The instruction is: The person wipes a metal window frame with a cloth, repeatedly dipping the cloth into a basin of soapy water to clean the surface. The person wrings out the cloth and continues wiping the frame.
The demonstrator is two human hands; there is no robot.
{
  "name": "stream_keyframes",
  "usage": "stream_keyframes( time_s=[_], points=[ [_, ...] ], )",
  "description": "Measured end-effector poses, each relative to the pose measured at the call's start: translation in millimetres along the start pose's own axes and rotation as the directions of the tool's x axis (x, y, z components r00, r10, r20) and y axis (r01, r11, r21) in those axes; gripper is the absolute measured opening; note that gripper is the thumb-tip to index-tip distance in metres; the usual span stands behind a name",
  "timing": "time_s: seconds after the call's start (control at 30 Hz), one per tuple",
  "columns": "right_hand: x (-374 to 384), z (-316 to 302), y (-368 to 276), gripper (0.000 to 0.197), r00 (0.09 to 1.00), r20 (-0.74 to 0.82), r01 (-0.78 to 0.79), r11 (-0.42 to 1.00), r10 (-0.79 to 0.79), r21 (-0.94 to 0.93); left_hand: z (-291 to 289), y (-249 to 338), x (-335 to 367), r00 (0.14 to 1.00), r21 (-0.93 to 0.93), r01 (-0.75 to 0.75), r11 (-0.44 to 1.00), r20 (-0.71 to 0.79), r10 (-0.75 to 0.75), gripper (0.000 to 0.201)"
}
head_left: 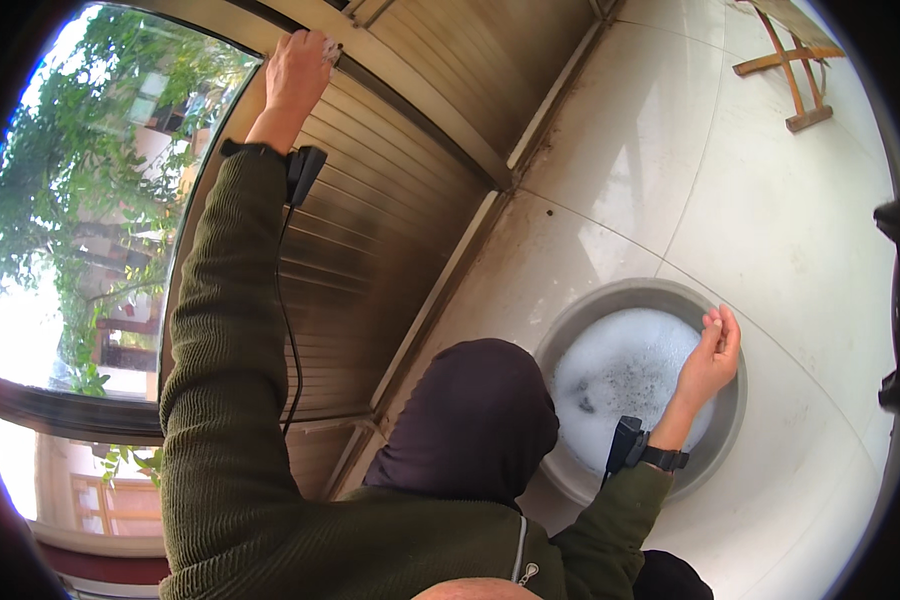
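My left hand (298, 75) is raised at the upper left against the metal door frame (400, 105), beside the window glass. Its fingers are bent, and a small pale bit shows at the fingertips; what it is I cannot make out. My right hand (712, 358) hovers over the right rim of a round grey basin (582, 312). Its fingers are loosely bent with the thumb apart, and nothing shows in them. White suds (630, 365) cover the water in the basin, with a darker patch toward the left. Dark straps with small black devices circle both wrists.
Ribbed brown metal panels (370, 220) run along the left, meeting the pale tiled floor (770, 200) at a raised sill. A wooden folding stool (795, 70) stands at the upper right. Trees show through the window glass (120, 200). My dark-clothed knee (465, 420) is beside the basin.
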State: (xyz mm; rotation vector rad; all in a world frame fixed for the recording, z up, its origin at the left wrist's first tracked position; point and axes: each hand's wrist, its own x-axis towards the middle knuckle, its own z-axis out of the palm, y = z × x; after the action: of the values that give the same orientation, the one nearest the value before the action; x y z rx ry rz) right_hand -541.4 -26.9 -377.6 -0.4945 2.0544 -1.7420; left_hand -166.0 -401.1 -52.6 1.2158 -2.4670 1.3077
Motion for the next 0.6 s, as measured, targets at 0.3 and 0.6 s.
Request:
stream_keyframes(
  time_s=[0.3, 0.6],
  points=[
    [0, 0, -3, 0.026, 0.999, -0.004, 0.043, 0.998, -0.043, 0.044, -74, -10, -86, 0.955, 0.082, 0.147, 0.986, 0.248, -0.163, 0.038],
    [5, 0, -2, 0.026, 0.999, -0.002, 0.045, 0.999, -0.045, 0.013, -16, -1, -20, 0.998, 0.073, 0.012, 0.997, 0.058, -0.016, 0.032]
  ],
)
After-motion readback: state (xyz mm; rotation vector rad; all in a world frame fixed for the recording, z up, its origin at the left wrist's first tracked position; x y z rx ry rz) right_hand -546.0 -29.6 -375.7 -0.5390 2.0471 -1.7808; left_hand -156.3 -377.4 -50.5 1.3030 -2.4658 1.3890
